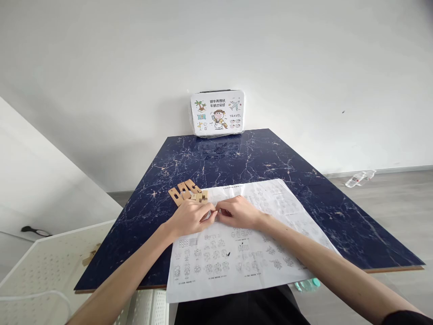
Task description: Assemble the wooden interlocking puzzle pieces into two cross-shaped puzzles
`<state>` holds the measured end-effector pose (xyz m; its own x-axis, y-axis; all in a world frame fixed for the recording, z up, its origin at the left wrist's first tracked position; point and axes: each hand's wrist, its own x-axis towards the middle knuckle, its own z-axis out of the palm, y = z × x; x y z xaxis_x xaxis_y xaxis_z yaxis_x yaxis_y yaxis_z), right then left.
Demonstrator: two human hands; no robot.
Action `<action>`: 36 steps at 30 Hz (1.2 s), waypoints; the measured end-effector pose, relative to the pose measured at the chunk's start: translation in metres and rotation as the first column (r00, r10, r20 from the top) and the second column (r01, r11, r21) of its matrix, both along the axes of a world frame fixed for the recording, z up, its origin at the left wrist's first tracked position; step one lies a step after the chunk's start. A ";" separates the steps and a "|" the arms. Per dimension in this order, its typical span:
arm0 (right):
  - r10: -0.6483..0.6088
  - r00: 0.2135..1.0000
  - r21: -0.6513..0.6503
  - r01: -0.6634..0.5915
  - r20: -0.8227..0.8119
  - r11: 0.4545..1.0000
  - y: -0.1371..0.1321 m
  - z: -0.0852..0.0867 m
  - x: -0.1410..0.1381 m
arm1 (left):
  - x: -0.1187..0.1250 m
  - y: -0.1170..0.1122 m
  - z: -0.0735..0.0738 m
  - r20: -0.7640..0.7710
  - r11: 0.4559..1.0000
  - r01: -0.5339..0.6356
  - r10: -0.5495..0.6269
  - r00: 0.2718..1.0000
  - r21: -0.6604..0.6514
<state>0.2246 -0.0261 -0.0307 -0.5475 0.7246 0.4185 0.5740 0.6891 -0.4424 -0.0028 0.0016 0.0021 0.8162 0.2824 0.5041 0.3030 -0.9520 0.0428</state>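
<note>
Over a large printed sheet (260, 266) of line diagrams, my two hands meet at the fingertips. My left hand (191, 217) is closed in a pinch, and so is my right hand (239, 212). Whatever lies between the fingers is too small or hidden to make out. Just beyond my left hand are several flat wooden pieces with slots (174, 197), fanned out on the tabletop. Small notched wooden blocks (202, 196) lie beside them at the sheet's upper left edge, partly covered by that hand.
The dark blue marbled table (219, 162) bears a white cartoon-printed case (218, 113) standing against the wall. At left is a white perforated surface (43, 262) with wooden pieces (90, 255) on it. Plastic bottles (360, 178) lie on the floor at right; another bottle (309, 284) shows below the table's front edge.
</note>
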 end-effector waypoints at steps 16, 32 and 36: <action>-0.009 1.000 0.006 0.008 0.019 1.000 0.000 0.000 -0.001 | 0.001 -0.002 0.003 -0.012 1.000 -0.019 0.018 1.000 -0.010; 0.010 1.000 -0.013 -0.010 -0.001 1.000 -0.001 0.002 0.000 | 0.001 0.001 0.001 0.077 0.995 -0.093 0.090 0.993 0.026; 0.014 1.000 -0.020 -0.014 -0.026 1.000 -0.002 0.003 0.000 | -0.001 0.007 -0.001 0.164 0.981 -0.191 0.187 0.969 0.011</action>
